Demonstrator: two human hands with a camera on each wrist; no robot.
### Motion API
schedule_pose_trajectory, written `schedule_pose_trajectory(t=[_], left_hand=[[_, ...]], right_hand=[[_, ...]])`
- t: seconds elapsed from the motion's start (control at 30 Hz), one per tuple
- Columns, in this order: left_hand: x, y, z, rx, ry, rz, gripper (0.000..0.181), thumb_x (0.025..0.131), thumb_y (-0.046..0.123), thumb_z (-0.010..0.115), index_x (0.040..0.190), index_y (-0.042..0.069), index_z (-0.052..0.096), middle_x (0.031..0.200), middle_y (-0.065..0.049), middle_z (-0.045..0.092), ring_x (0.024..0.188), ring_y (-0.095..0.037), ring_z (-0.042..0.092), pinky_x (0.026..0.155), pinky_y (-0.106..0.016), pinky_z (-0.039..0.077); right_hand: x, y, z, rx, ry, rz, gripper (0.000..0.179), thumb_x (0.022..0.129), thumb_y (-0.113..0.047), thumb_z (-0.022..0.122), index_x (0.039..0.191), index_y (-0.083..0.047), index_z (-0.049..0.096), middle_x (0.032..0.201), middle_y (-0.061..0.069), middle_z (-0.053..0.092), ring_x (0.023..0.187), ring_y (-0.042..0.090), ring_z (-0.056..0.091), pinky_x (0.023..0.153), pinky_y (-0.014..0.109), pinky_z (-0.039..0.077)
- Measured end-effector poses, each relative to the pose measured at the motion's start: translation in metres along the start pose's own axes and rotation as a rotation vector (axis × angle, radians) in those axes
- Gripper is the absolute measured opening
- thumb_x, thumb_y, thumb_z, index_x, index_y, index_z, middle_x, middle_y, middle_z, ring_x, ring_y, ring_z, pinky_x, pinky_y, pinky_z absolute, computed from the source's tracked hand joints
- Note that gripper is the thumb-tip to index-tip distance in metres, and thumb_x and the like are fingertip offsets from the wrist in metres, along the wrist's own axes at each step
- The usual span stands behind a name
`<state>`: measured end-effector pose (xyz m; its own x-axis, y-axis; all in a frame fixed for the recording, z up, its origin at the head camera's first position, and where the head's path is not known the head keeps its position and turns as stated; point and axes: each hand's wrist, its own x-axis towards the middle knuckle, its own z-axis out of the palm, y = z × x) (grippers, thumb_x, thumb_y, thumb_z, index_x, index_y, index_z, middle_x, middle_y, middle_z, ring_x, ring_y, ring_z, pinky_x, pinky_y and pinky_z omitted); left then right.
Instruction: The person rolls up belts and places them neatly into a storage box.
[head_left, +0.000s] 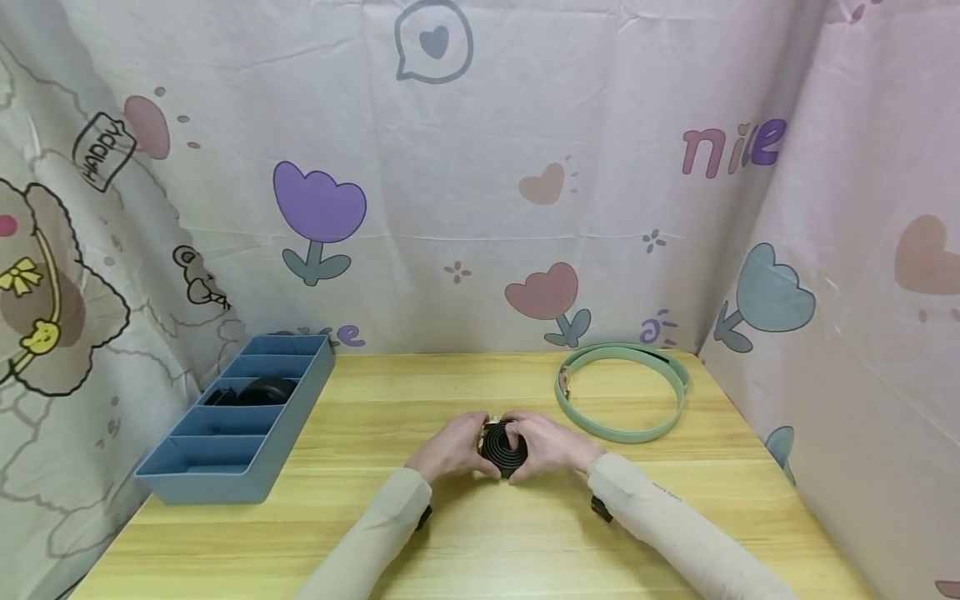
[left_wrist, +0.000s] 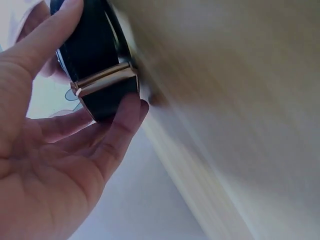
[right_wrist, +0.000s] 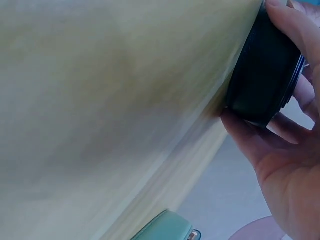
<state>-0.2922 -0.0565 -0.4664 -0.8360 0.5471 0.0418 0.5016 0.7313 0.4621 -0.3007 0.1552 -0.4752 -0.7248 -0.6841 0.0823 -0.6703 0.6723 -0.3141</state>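
A black belt, wound into a tight spiral coil, sits on the table between both hands. My left hand grips its left side, thumb near and fingers at the far side. In the left wrist view a gold-coloured buckle part crosses the belt between that hand's thumb and fingers. From the right, my right hand holds the coil too, with one finger bent over its top. The right wrist view shows the smooth outer strap of the belt between the right hand's thumb and fingers.
A blue-grey divided box stands at the left; one compartment holds a dark coiled item. Toward the back right lies a loosely looped light green belt with a buckle. Printed curtains border the wooden table at the back and sides.
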Motion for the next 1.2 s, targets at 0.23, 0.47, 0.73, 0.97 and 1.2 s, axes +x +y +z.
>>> schedule_pose_trajectory(t=[0.23,0.47,0.73,0.97,1.2], left_hand=[[-0.008,0.0,-0.001,-0.049,0.003,0.053,0.095,0.072,0.04,0.086,0.147,0.011,0.037,0.134,-0.018,0.056,0.121,-0.032,0.055,0.1,-0.05,0.046],[-0.01,-0.003,-0.001,-0.195,0.013,-0.004,0.091,0.07,0.045,0.086,0.146,0.019,0.043,0.132,-0.017,0.051,0.115,-0.029,0.053,0.099,-0.051,0.046],[-0.009,-0.014,-0.01,-0.457,0.1,-0.017,0.084,0.07,0.041,0.087,0.142,0.022,0.049,0.132,-0.008,0.057,0.112,-0.023,0.055,0.097,-0.046,0.046],[-0.01,-0.005,-0.015,-0.405,0.218,0.019,0.067,0.08,0.044,0.079,0.138,0.027,0.051,0.14,-0.011,0.049,0.115,-0.028,0.055,0.093,-0.044,0.05],[-0.011,0.005,-0.008,-0.175,0.358,-0.015,0.06,0.072,0.046,0.084,0.119,0.019,0.058,0.131,-0.02,0.047,0.109,-0.035,0.056,0.088,-0.05,0.051]], right_hand=[[0.0,0.003,0.0,0.094,0.036,-0.037,0.041,0.062,-0.037,0.09,0.077,-0.023,0.054,0.131,0.007,0.06,0.115,0.022,0.059,0.097,0.033,0.049],[0.0,0.003,-0.002,0.32,0.069,0.036,0.04,0.073,-0.052,0.081,0.095,-0.027,0.057,0.112,-0.008,0.063,0.103,0.011,0.057,0.09,0.028,0.047],[0.003,-0.003,-0.004,0.506,0.125,0.116,0.029,0.086,-0.043,0.073,0.102,-0.024,0.058,0.117,0.001,0.063,0.102,0.017,0.06,0.088,0.036,0.047],[0.008,-0.02,-0.007,0.733,0.151,0.19,0.023,0.098,-0.041,0.058,0.107,-0.02,0.058,0.112,0.004,0.061,0.102,0.018,0.058,0.084,0.034,0.046],[0.014,-0.039,-0.006,0.93,0.148,0.211,0.028,0.098,-0.035,0.057,0.105,-0.009,0.057,0.105,0.005,0.058,0.1,0.018,0.052,0.086,0.032,0.042]])
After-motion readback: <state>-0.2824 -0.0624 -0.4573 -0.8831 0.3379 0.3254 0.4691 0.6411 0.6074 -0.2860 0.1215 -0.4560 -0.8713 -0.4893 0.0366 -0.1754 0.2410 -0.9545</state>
